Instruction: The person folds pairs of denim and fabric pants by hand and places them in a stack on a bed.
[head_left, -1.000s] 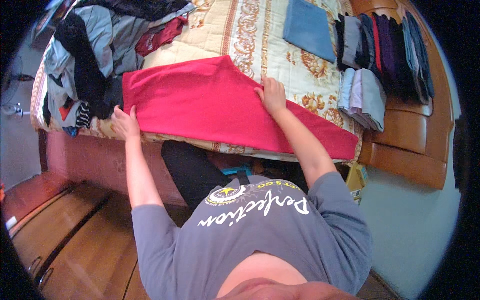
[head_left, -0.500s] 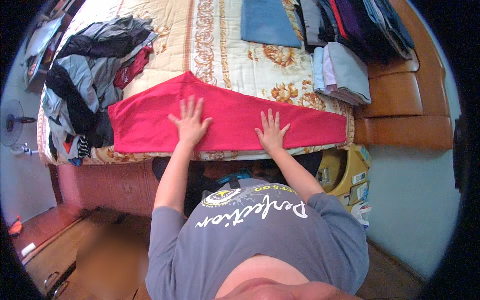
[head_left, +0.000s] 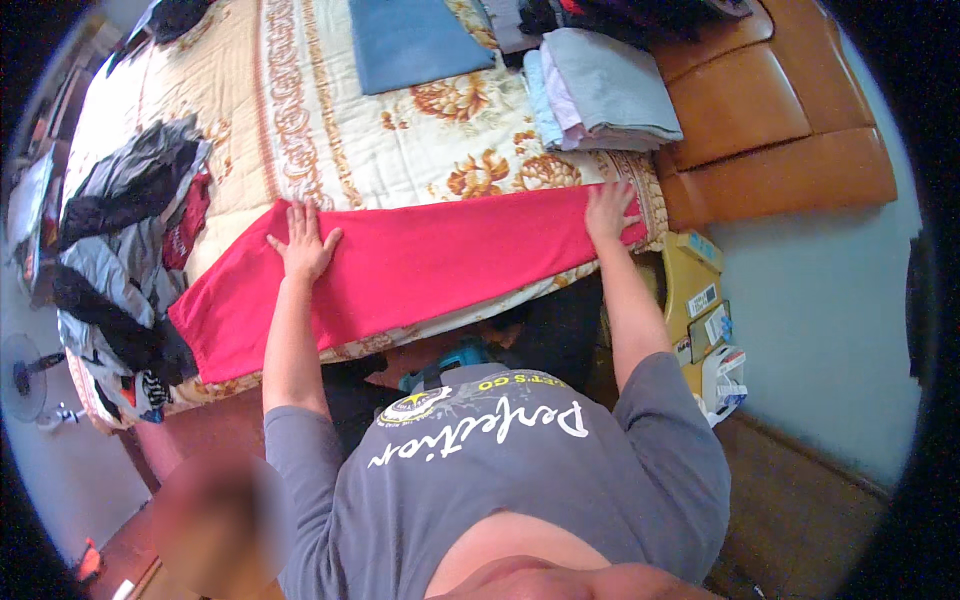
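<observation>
Red trousers [head_left: 440, 265], folded lengthwise, lie flat along the near edge of the bed. Their wide end is at the left and the narrow leg end at the right. My left hand [head_left: 306, 248] rests palm down on the wide part, close to its far edge, with the fingers spread. At the narrow end my right hand [head_left: 609, 215] lies on the cloth, fingers outstretched and slightly blurred. Neither hand grips anything.
A heap of crumpled clothes [head_left: 120, 250] is on the bed's left side. Folded blue trousers [head_left: 410, 45] lie at the far middle. Folded light garments [head_left: 610, 90] are stacked by the brown headboard [head_left: 740, 110]. A fan [head_left: 25, 378] stands at far left.
My right hand has slid rightward to the narrow end of the trousers. My left hand has shifted toward their far edge, which now looks straighter. The view has turned to the right.
</observation>
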